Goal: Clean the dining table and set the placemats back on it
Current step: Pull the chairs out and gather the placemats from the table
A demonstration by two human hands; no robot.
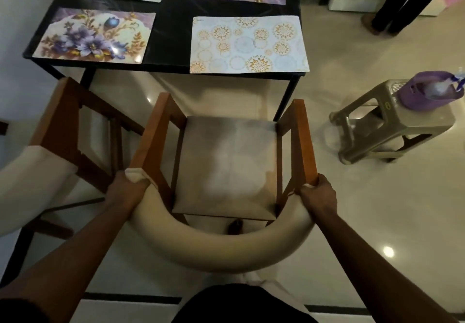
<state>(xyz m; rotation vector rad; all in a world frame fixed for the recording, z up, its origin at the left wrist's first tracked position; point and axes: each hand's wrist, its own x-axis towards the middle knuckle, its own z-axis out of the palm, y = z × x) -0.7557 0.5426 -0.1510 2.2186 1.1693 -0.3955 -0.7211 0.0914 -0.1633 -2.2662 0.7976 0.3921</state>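
The black dining table (173, 33) fills the top of the head view with several placemats on it. A purple floral placemat (95, 36) lies near left, a pale medallion-patterned placemat (247, 45) near right, overhanging the table's front edge a little. Two more lie farther back. In front of the table stands a wooden armchair (226, 161) with a grey seat and a curved cream backrest. My left hand (125, 192) grips the left end of the backrest and my right hand (318, 194) grips the right end.
A second wooden chair (65, 131) stands close on the left, beside the wall. A grey plastic stool (392, 124) at the right carries a purple container (425, 91) and a spray bottle. Another person's legs (402, 3) stand at the top right on the glossy tiled floor.
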